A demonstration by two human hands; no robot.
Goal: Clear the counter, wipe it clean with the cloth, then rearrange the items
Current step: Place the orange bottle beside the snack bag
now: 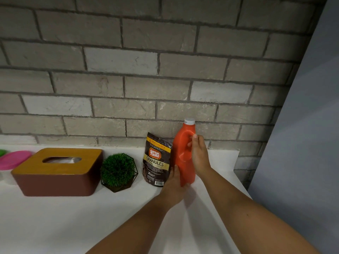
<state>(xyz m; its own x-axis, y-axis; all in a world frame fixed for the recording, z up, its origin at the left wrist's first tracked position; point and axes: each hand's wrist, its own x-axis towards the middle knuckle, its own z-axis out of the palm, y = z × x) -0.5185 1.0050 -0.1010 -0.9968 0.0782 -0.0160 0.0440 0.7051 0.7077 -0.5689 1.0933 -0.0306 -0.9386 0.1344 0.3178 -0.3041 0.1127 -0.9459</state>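
Note:
An orange-red jug (pixel 183 143) with a white cap stands upright on the white counter (pixel 73 217), close to the brick wall. My right hand (pixel 199 153) grips its side handle. My left hand (pixel 174 182) holds the jug's lower part from the left. Just left of the jug a brown coffee granules pouch (pixel 156 160) stands upright, touching or nearly touching it. No cloth is in view.
Left of the pouch sit a round green plant in a black wire holder (pixel 118 171), a brown tissue box with a wooden lid (pixel 56 173), and a pink lid (pixel 15 159) at the far left edge. The counter ends at the right, beside a grey wall (pixel 302 143).

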